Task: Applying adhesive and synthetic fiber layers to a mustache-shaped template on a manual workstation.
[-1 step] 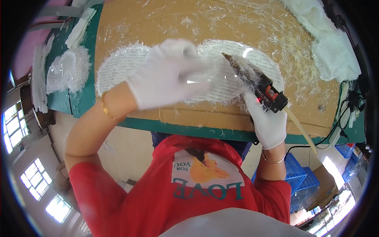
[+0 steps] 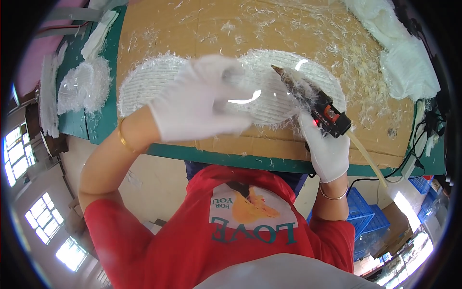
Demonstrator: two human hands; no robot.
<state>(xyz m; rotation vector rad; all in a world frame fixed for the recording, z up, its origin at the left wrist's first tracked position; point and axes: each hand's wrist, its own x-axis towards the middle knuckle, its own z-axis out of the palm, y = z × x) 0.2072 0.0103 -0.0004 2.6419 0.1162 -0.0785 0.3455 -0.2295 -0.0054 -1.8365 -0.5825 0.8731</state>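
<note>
Left hand [image 2: 199, 103] is shifting nearer the red shirt [image 2: 178, 212], fingers standing apart; right hand [image 2: 329, 156] is gripping a hot-glue gun [image 2: 317, 103]; frayed ribbed pad [image 2: 272, 103] is lying on cardboard [image 2: 168, 29], seemingly light, soft, best taken by its rim.

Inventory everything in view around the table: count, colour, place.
glue gun: one, black, in right hand
glue stick: one, yellowish, behind gun
ribbed pad: one or two, white, on cardboard
cardboard: one, brown, on table
table: one, green, under cardboard
fluffy piece: one, white, left
strips: several, white, upper left
cloth bundle: one, white, upper right
scraps: many, white, across cardboard
crates: several, blue, lower right
cables: several, black, right
shirt: one, red, bottom
left hand: one, white-gloved, over pad
right hand: one, white-gloved, holding gun
</note>
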